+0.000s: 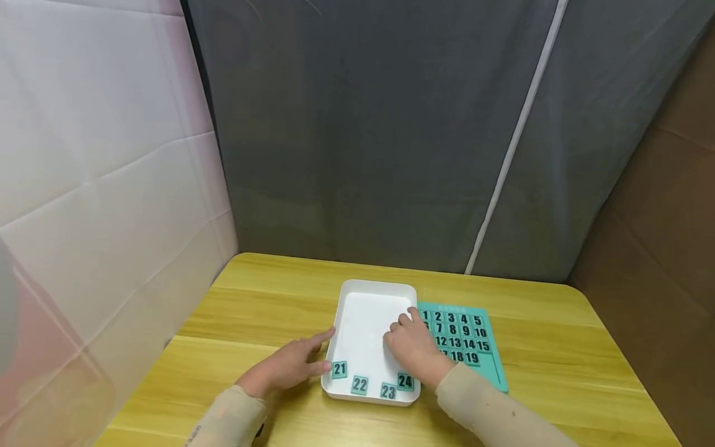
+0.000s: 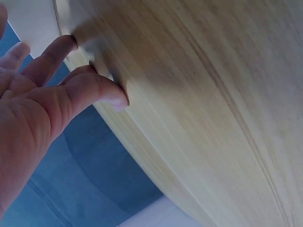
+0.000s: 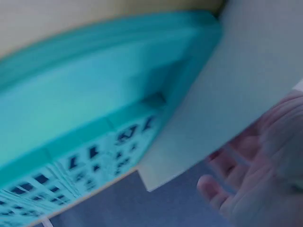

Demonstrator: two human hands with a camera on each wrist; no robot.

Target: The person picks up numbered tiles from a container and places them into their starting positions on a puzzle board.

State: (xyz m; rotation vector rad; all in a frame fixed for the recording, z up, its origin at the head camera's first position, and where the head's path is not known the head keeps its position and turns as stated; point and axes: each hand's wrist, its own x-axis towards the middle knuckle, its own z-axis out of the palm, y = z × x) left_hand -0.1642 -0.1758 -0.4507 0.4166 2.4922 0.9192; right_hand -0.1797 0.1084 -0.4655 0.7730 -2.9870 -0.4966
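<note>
A white tray [image 1: 363, 310] lies on the table with number tiles near its front edge: 21 [image 1: 339, 369], 22 [image 1: 360, 385], 23 [image 1: 388, 390] and 24 [image 1: 405, 381]. My left hand [image 1: 290, 363] is at the tray's left side, thumb and fingers spread against the rim. Over the tray's right side is my right hand [image 1: 413, 347], its fingers loosely bent and no object visible in them; its thumb is hidden. Beside the tray, partly behind that hand, lies a teal number board [image 1: 494, 372] with tiles in rows; its left column is partly covered.
The wooden table [image 1: 558, 372] extends to both sides of the tray and board. A grey curtain [image 1: 363, 155] hangs behind it, with a white wall covering [image 1: 112, 186] on the left and a brown one [image 1: 642, 217] on the right.
</note>
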